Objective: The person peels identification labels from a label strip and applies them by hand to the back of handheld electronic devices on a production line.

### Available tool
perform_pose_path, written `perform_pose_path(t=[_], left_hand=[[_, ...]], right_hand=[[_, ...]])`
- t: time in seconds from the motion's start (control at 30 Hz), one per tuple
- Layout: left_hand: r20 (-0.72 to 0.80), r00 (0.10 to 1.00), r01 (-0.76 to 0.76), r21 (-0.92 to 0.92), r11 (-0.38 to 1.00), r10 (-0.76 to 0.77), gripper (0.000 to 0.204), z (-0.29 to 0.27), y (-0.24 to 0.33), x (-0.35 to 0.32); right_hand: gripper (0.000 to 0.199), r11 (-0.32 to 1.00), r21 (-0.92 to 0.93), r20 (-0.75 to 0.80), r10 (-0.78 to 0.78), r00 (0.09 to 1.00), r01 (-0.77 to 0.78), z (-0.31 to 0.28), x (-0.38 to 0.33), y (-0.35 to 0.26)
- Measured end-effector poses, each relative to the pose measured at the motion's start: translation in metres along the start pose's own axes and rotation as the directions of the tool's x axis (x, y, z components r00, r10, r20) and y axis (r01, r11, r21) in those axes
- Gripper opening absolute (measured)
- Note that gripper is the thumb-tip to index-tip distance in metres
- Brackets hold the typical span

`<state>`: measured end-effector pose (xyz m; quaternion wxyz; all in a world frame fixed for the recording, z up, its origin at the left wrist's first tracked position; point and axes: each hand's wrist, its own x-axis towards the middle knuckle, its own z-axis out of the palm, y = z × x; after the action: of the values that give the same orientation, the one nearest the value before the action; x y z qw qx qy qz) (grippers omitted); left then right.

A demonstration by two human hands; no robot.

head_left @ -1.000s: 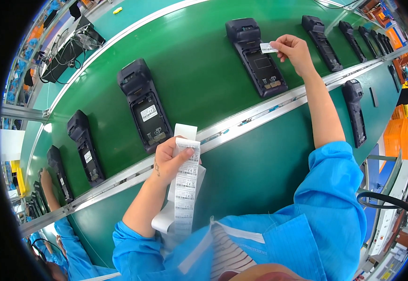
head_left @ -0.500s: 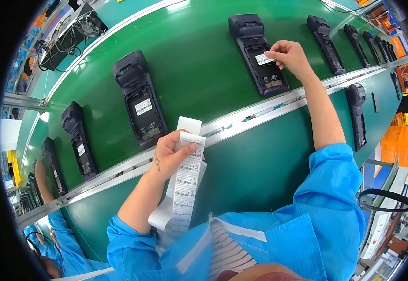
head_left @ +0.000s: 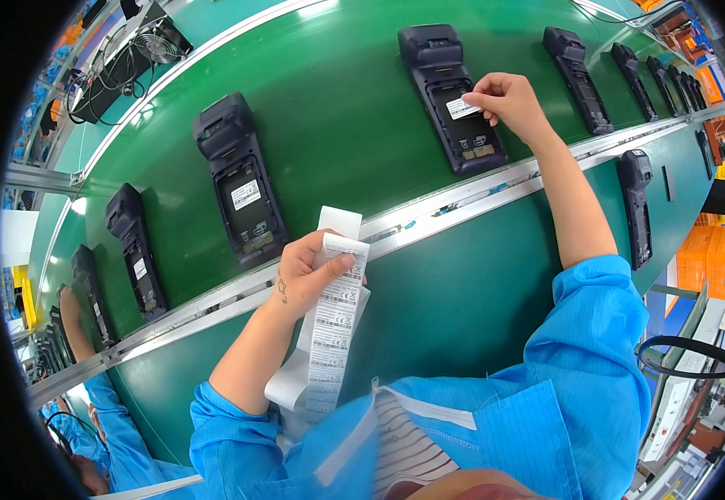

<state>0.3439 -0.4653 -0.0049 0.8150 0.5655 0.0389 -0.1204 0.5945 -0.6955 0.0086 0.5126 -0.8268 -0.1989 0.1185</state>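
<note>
My left hand (head_left: 312,271) is closed on a long strip of white printed labels (head_left: 331,333), which hangs down in front of my chest and curls at its lower end. At the upper right, my right hand (head_left: 505,102) pinches the edge of a single white label (head_left: 460,108). That label lies in or just over the open recess of a dark handheld terminal (head_left: 431,50); I cannot tell how much of it touches. Left of centre, another terminal (head_left: 227,133) has a white label (head_left: 246,194) inside its recess.
The green conveyor belt (head_left: 329,108) carries several more terminals, including one (head_left: 575,71) at right and one (head_left: 129,217) at left. A metal rail (head_left: 412,221) divides it from my bench (head_left: 445,292), where another terminal (head_left: 635,208) lies. At far left, a co-worker's arm (head_left: 75,325) reaches in.
The terminals on the belt have shifted slightly left. My right hand has moved left along with its terminal, still pinching the label. My left hand has barely moved.
</note>
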Motion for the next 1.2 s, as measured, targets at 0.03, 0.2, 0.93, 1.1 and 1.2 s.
perform_pose_path(t=[0.03, 0.2, 0.93, 1.1, 1.2], left_hand=[[-0.013, 0.999, 0.031, 0.001, 1.0, -0.031, 0.014, 0.0, 0.0, 0.0], [-0.019, 1.0, 0.0, -0.023, 1.0, 0.0, 0.016, 0.004, -0.002, 0.003], [0.178, 0.983, -0.074, 0.22, 0.973, 0.034, 0.02, 0.009, -0.01, 0.016], [0.148, 0.989, -0.017, 0.234, 0.972, -0.019, 0.018, 0.014, -0.006, 0.017], [0.148, 0.989, -0.031, 0.218, 0.975, -0.002, 0.017, 0.017, -0.01, 0.021]], right_hand=[[0.014, 1.0, 0.018, 0.038, -0.002, 0.999, 0.001, 0.001, 0.0, 0.0], [0.015, 0.996, -0.084, 0.006, 0.036, 0.999, -0.035, 0.002, 0.001, -0.004], [0.023, 0.952, 0.298, 0.533, -0.105, 0.84, -0.071, 0.096, -0.071, -0.059], [0.01, 0.909, 0.335, 0.563, 0.017, 0.826, -0.248, 0.088, -0.064, -0.059], [0.011, 0.919, 0.354, 0.557, -0.058, 0.829, -0.173, 0.088, -0.063, -0.054]])
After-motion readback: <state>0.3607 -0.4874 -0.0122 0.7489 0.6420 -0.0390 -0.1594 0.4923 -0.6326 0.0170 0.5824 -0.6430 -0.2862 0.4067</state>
